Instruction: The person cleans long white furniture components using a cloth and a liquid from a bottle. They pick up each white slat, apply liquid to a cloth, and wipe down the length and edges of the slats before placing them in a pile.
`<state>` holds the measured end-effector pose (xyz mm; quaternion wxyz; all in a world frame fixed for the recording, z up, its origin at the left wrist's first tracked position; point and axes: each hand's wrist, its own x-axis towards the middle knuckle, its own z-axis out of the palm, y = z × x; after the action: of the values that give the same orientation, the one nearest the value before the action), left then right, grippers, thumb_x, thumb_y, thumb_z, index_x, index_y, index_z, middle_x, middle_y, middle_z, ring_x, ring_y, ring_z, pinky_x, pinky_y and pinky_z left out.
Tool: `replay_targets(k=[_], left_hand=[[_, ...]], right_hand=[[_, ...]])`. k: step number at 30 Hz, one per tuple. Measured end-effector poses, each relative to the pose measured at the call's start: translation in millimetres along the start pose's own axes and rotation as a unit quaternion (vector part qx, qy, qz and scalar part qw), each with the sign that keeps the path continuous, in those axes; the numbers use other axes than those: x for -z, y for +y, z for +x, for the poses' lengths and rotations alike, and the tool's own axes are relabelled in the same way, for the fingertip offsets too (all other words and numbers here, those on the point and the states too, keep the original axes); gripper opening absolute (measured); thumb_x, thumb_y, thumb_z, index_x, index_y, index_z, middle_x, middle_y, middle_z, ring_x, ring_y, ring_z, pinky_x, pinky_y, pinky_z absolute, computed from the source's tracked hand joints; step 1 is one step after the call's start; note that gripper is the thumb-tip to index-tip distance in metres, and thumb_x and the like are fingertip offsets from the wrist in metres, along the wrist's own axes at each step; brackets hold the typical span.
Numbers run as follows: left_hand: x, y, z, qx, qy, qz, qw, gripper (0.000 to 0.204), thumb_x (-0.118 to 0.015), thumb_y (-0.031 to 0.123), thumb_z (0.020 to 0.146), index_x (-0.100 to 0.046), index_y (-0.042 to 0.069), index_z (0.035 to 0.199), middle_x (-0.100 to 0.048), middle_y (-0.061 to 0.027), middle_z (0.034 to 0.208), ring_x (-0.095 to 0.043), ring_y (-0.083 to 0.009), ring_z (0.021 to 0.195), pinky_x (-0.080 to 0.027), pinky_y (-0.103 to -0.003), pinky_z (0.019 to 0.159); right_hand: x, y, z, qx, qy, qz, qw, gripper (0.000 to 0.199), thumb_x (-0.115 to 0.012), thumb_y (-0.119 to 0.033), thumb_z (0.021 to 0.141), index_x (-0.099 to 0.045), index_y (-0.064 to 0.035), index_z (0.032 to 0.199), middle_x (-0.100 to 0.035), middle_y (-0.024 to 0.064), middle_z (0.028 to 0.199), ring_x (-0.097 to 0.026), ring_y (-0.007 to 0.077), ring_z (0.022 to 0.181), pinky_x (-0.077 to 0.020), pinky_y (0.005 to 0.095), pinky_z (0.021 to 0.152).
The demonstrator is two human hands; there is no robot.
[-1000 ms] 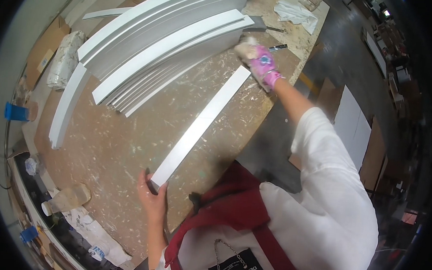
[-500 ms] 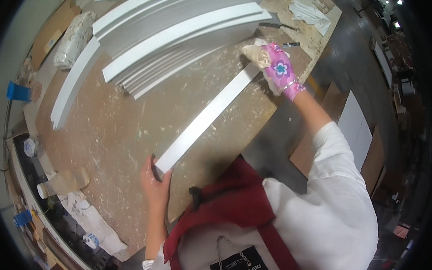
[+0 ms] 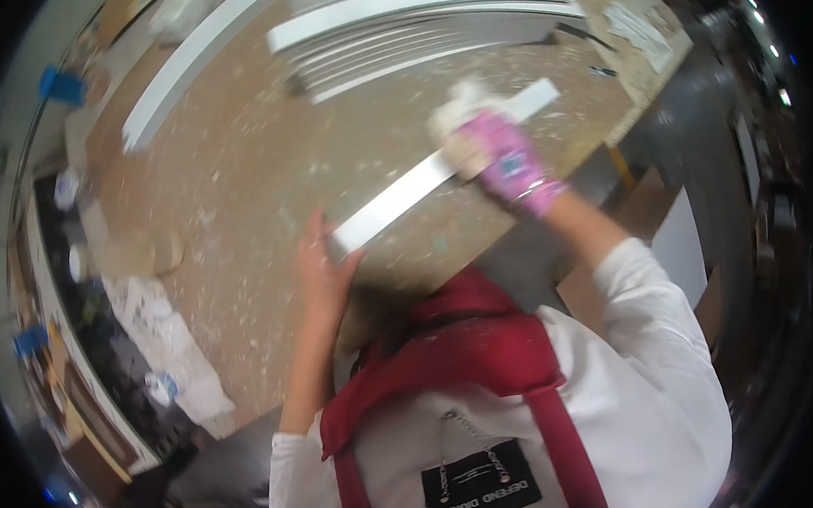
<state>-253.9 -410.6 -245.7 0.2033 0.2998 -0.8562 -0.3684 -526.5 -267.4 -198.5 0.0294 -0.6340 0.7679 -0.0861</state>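
A long white strip (image 3: pixel 393 204) of board lies slantwise on the worn workbench (image 3: pixel 234 217). Its near end sits between the thumb and fingers of my bare left hand (image 3: pixel 326 270), which is closed around it. My right hand (image 3: pixel 506 163), in a pink flowered glove, grips a cream cloth (image 3: pixel 455 119) bunched over the strip, beyond its middle. Motion blurs the glove and cloth. The strip's far end shows past them, while the part under the cloth is hidden.
Several white mouldings (image 3: pixel 419 11) are stacked at the back of the bench, and one long piece (image 3: pixel 196 54) lies at the left. A plastic jar (image 3: pixel 131 253) and a stained white sheet (image 3: pixel 159 333) lie along the left edge. Panels (image 3: pixel 678 245) lean off the right side.
My right hand has slid the cloth along the strip toward me, uncovering the far end. My left hand still holds the near end. The whole view has shifted.
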Motion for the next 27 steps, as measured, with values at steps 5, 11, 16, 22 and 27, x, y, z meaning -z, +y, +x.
replay_targets(k=[5, 11, 16, 22, 27], left_hand=[[6.6, 0.2, 3.9, -0.063, -0.005, -0.007, 0.998, 0.083, -0.077, 0.008, 0.068, -0.034, -0.001, 0.139, -0.061, -0.0156, 0.103, -0.057, -0.0298, 0.094, -0.045, -0.037, 0.086], [12.9, -0.2, 4.3, -0.053, -0.013, 0.006, 0.999, 0.086, -0.078, 0.013, 0.068, -0.033, 0.002, 0.14, -0.063, -0.0117, 0.102, -0.058, -0.0292, 0.095, -0.045, -0.038, 0.084], [14.1, 9.1, 4.4, -0.044, 0.001, -0.041, 0.998, 0.089, -0.08, 0.01, 0.066, -0.033, 0.002, 0.14, -0.063, -0.0103, 0.101, -0.057, -0.0281, 0.094, -0.044, -0.038, 0.086], [23.4, 25.2, 5.7, -0.001, -0.015, -0.085, 0.996, 0.067, -0.071, 0.005, 0.074, -0.04, -0.001, 0.133, -0.058, -0.0175, 0.114, -0.052, -0.0329, 0.11, -0.04, -0.042, 0.096], [-2.2, 47.1, -6.0, -0.184, -0.069, 0.007, 0.98, 0.058, -0.069, 0.015, 0.076, -0.047, 0.001, 0.128, -0.05, -0.018, 0.128, -0.045, -0.0352, 0.121, -0.038, -0.044, 0.098]], right_hand=[[-22.3, -45.3, 9.6, 0.014, 0.023, 0.152, 0.988, 0.023, -0.054, -0.02, 0.08, -0.06, -0.007, 0.097, -0.062, 0.012, 0.095, -0.062, 0.024, 0.086, -0.0502, 0.0353, 0.073], [-35.0, -102.0, 45.4, 0.156, -0.022, 0.134, 0.978, 0.028, -0.052, -0.023, 0.078, -0.058, -0.0102, 0.103, -0.059, 0.0123, 0.092, -0.058, 0.0303, 0.088, -0.0458, 0.0412, 0.081], [-8.8, -90.3, 44.2, 0.106, -0.059, 0.109, 0.987, 0.024, -0.052, -0.023, 0.079, -0.06, -0.0094, 0.098, -0.06, 0.0109, 0.096, -0.058, 0.0279, 0.092, -0.0473, 0.0418, 0.079], [-21.6, -72.1, 52.8, 0.137, -0.036, 0.152, 0.978, 0.018, -0.054, -0.018, 0.08, -0.058, -0.007, 0.094, -0.061, 0.0124, 0.093, -0.061, 0.0256, 0.086, -0.0504, 0.0358, 0.073], [26.7, 52.9, 29.9, -0.015, -0.125, 0.359, 0.925, 0.018, -0.061, -0.011, 0.086, -0.062, -0.0066, 0.104, -0.063, 0.0038, 0.092, -0.06, 0.0105, 0.08, -0.05, 0.0213, 0.071]])
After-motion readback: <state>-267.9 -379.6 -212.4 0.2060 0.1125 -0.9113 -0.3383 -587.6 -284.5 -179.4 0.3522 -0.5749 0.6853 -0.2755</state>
